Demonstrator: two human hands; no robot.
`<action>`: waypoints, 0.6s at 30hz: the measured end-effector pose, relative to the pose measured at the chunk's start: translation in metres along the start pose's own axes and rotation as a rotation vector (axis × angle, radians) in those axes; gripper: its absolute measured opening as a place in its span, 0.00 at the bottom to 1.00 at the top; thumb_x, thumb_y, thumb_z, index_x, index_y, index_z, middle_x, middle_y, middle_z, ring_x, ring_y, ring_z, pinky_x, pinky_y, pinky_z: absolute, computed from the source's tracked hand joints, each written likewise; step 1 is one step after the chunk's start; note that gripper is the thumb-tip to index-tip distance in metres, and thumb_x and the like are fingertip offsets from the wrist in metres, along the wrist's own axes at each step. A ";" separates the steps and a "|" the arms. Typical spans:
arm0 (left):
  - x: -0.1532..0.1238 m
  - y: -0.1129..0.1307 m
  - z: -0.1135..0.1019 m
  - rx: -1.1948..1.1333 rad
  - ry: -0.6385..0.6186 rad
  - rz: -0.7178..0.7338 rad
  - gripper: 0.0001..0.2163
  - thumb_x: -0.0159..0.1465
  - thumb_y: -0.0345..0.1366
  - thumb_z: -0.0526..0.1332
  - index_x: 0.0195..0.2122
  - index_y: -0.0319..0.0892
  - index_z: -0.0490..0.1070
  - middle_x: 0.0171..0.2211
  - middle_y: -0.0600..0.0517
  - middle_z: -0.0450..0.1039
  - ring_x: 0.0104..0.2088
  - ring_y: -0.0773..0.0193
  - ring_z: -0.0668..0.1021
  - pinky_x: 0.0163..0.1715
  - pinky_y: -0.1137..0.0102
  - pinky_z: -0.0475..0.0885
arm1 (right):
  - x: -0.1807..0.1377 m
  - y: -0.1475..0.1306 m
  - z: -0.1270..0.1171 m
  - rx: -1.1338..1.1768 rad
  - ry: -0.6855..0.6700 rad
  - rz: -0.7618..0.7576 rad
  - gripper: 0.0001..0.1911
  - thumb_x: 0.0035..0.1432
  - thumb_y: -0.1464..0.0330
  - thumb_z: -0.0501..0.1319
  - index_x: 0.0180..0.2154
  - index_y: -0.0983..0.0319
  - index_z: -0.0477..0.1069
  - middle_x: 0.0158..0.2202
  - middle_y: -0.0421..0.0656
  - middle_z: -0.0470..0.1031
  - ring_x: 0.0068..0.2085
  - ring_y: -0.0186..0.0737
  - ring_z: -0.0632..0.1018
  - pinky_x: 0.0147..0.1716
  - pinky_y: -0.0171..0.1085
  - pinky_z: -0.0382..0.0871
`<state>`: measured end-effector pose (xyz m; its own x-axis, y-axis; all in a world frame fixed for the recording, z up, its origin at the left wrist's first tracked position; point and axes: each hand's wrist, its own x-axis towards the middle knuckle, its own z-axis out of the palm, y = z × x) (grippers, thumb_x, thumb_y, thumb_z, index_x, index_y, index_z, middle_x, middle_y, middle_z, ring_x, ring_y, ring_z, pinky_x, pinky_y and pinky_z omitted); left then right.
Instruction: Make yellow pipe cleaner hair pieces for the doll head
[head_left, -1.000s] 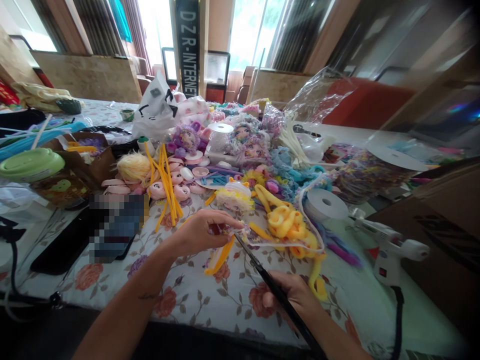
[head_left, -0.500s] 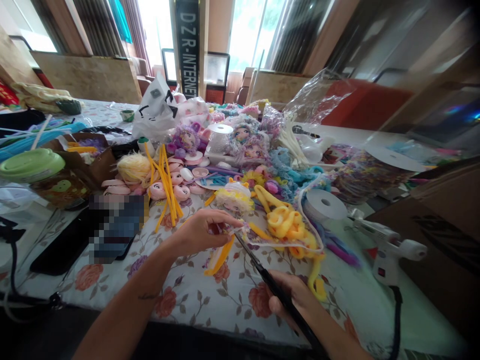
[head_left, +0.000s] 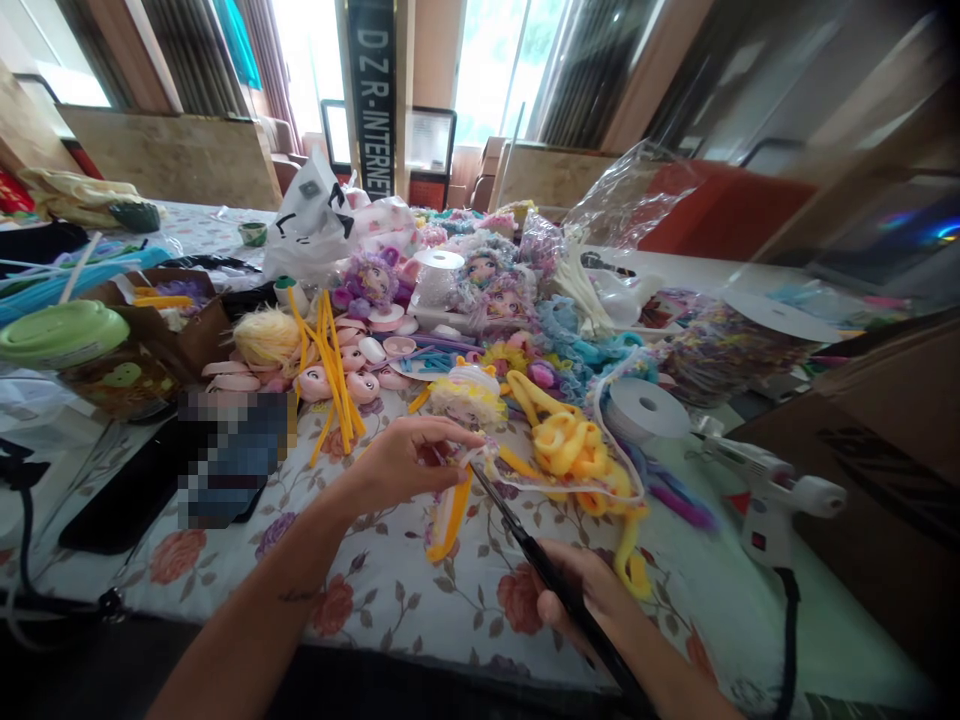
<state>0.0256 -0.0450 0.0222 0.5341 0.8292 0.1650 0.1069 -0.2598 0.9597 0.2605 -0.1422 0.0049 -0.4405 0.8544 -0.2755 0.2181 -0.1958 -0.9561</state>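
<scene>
Swung slightly rightward at its lower end since the earlier frame, and hanging steeper: the yellow strip [head_left: 454,525] with a pale band alongside. Hardly changed otherwise, beyond a slight drift of the whole view.

Pinched narrowly near the centre of the frame between the fingertips of the left hand [head_left: 409,457]: fuzzy white trim [head_left: 489,452] flecked with colour. Cannot tell whether joined to the strip, with the fingers covering part of both.

Hanging just below those fingertips, with the strip's long axis running down toward the lower middle of the frame, leaning a little left at the foot. Gripped in curled fingers by the right hand [head_left: 589,580], right of centre and lower: a long black-handled tool [head_left: 534,552], aimed toward the upper left. Converging there with the strip in an upturned V, close under the left fingertips. Much nearer to the strip with the left hand; reaching across from the right only by the slim tip. Cannot tell whether touching or just beside the trim at that point.
</scene>
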 end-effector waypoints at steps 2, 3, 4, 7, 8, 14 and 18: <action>0.000 0.001 0.000 0.012 -0.003 0.003 0.15 0.56 0.35 0.65 0.46 0.43 0.76 0.39 0.47 0.74 0.30 0.69 0.71 0.25 0.77 0.69 | 0.001 0.002 0.000 -0.006 -0.008 -0.019 0.28 0.47 0.42 0.60 0.26 0.62 0.66 0.23 0.42 0.70 0.28 0.43 0.73 0.33 0.41 0.68; -0.001 0.002 0.000 0.021 -0.002 0.003 0.15 0.56 0.35 0.65 0.46 0.42 0.76 0.39 0.47 0.74 0.30 0.69 0.71 0.25 0.77 0.69 | 0.001 0.003 -0.001 -0.011 -0.009 -0.026 0.28 0.47 0.42 0.60 0.26 0.62 0.66 0.23 0.42 0.70 0.28 0.43 0.73 0.33 0.41 0.68; -0.001 0.002 0.000 0.031 -0.002 0.002 0.15 0.56 0.34 0.65 0.45 0.42 0.76 0.39 0.47 0.74 0.30 0.69 0.71 0.26 0.77 0.69 | 0.001 0.004 -0.001 -0.017 -0.009 -0.030 0.28 0.47 0.42 0.60 0.25 0.62 0.65 0.23 0.42 0.70 0.28 0.42 0.73 0.33 0.41 0.68; -0.001 0.004 0.000 0.047 -0.002 -0.010 0.15 0.56 0.33 0.65 0.46 0.42 0.76 0.40 0.46 0.74 0.29 0.70 0.71 0.26 0.77 0.69 | 0.001 0.003 -0.002 -0.033 -0.011 -0.032 0.29 0.48 0.42 0.59 0.26 0.63 0.66 0.23 0.43 0.70 0.28 0.42 0.73 0.32 0.40 0.68; 0.000 0.004 0.000 0.050 -0.008 -0.011 0.15 0.56 0.33 0.64 0.46 0.43 0.76 0.40 0.46 0.74 0.28 0.70 0.71 0.25 0.77 0.69 | 0.000 0.003 -0.002 -0.038 -0.013 -0.029 0.29 0.48 0.41 0.59 0.26 0.63 0.67 0.23 0.43 0.71 0.28 0.42 0.73 0.31 0.39 0.68; -0.001 0.002 0.000 0.061 -0.035 -0.006 0.14 0.58 0.35 0.64 0.46 0.43 0.77 0.41 0.46 0.74 0.26 0.72 0.69 0.24 0.77 0.67 | 0.002 0.004 -0.003 -0.029 -0.013 -0.011 0.29 0.46 0.42 0.60 0.25 0.63 0.67 0.23 0.43 0.71 0.27 0.42 0.74 0.30 0.39 0.68; -0.001 0.004 0.000 0.060 -0.030 -0.015 0.15 0.57 0.34 0.64 0.46 0.41 0.77 0.41 0.45 0.74 0.27 0.71 0.70 0.24 0.76 0.67 | 0.005 0.006 -0.003 -0.007 -0.002 0.009 0.25 0.46 0.46 0.63 0.22 0.62 0.66 0.21 0.42 0.71 0.25 0.42 0.73 0.31 0.41 0.69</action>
<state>0.0256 -0.0466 0.0262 0.5572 0.8180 0.1426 0.1652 -0.2775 0.9464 0.2625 -0.1373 -0.0025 -0.4407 0.8516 -0.2838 0.2278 -0.1998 -0.9530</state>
